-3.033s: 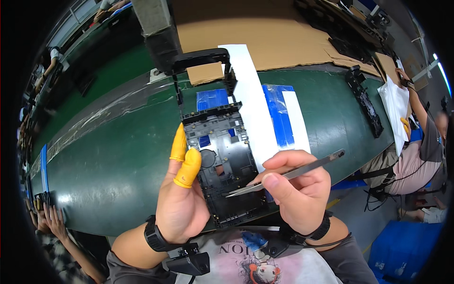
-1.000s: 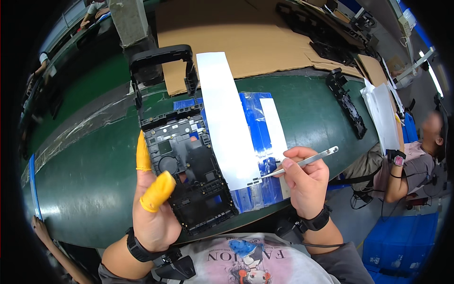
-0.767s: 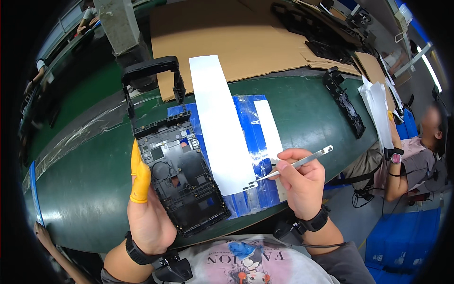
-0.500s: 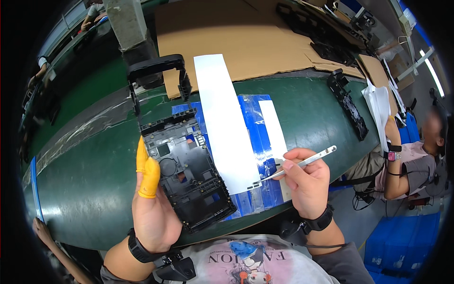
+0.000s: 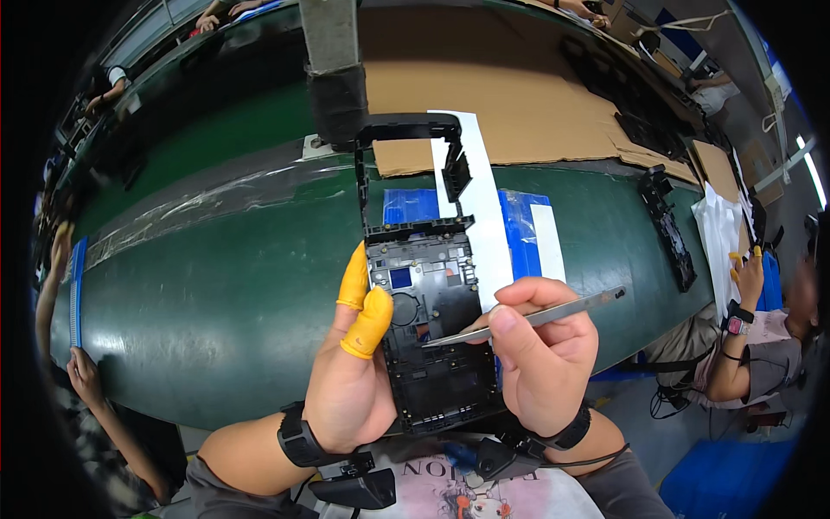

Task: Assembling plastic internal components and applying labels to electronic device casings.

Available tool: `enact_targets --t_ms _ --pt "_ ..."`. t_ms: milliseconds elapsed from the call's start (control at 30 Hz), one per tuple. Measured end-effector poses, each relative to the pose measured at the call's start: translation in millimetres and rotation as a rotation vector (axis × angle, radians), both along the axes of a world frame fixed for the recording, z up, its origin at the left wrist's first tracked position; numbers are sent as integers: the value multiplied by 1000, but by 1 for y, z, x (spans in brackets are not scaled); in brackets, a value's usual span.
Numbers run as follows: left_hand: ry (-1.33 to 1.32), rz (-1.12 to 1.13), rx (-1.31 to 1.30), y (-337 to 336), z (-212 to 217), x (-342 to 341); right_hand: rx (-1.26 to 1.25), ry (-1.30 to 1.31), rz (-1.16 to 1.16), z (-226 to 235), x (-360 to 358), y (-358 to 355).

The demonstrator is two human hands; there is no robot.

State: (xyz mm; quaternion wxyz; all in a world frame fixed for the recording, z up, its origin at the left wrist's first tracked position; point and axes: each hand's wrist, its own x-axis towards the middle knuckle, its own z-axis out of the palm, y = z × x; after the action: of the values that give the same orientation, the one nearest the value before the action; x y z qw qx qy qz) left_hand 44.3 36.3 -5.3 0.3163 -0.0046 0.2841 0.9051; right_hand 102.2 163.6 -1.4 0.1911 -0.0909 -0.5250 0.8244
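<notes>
My left hand (image 5: pixel 350 394), with yellow finger cots on thumb and finger, grips the left edge of a black plastic housing (image 5: pixel 437 298). The housing has an open handle-like frame at its far end and ribs, clips and cut-outs on its inner face. Between the thumb and fingers of my right hand (image 5: pixel 545 368) is a pair of metal tweezers (image 5: pixel 575 309). Their tips point left over the middle of the housing; whether they pinch a small piece is too small to tell. A long white sheet (image 5: pixel 487 208) lies beyond, partly hidden by the housing and my right hand.
Blue taped sheeting (image 5: pixel 411 206) and a narrow white strip (image 5: pixel 547 242) lie on the green table (image 5: pixel 216 303). Cardboard (image 5: pixel 484 78) covers the far side, beside a grey post (image 5: pixel 333 52). Another black part (image 5: pixel 667 229) rests at right. People sit on both sides.
The tweezers have left the small dark pieces on the white sheet and moved left over the housing. My left hand and the housing now appear farther right, and the view has shifted.
</notes>
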Motion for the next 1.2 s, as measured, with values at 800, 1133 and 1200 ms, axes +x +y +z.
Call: enact_targets --t_ms 800,1133,1200 --pt "7 9 70 -2 -5 0 57 -65 -80 3 -9 -10" --pt "20 5 62 -3 -2 0 96 -56 -80 2 -10 -11" --pt "15 14 58 -4 -3 0 104 -65 -89 2 -11 -12"
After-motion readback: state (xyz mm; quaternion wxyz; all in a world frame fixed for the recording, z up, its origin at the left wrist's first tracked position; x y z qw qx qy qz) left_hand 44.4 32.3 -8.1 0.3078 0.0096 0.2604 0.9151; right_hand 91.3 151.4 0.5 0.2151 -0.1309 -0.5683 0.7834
